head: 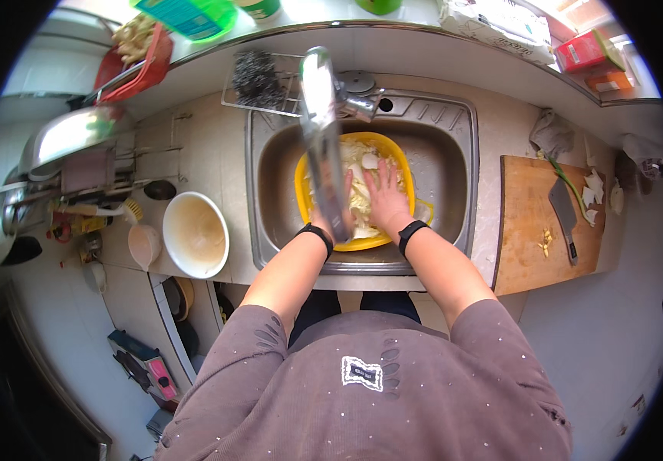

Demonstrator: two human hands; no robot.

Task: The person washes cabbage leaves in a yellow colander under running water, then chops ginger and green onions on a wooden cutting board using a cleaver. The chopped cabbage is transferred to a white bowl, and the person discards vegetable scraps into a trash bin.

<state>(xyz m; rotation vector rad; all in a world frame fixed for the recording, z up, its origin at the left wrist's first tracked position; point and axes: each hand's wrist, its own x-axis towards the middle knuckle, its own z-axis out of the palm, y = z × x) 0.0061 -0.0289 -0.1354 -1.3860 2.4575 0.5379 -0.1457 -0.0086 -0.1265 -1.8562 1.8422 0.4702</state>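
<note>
Both hands are down in a yellow plastic basin (377, 138) that sits in a stainless steel sink (445, 178). Pale shredded leaves, apparently cabbage (360, 201), fill the basin. My right hand (390, 199) lies palm down on the leaves with its fingers spread. On the other side of the leaves is my left hand (350, 216), largely hidden by the faucet spout (325, 138), so its grip does not show. That chrome spout crosses high over the basin, close to the camera. A yellow-rimmed strainer or container (425, 212) partly shows beside the basin's right edge.
A wooden cutting board (524, 219) at right bears a cleaver (563, 210), a green onion stalk (582, 201), and garlic or ginger pieces (545, 242). Left of the sink stand a white bowl (196, 235) and a pink cup (144, 246). A wire rack (230, 95) holds a dark scrubber (257, 78).
</note>
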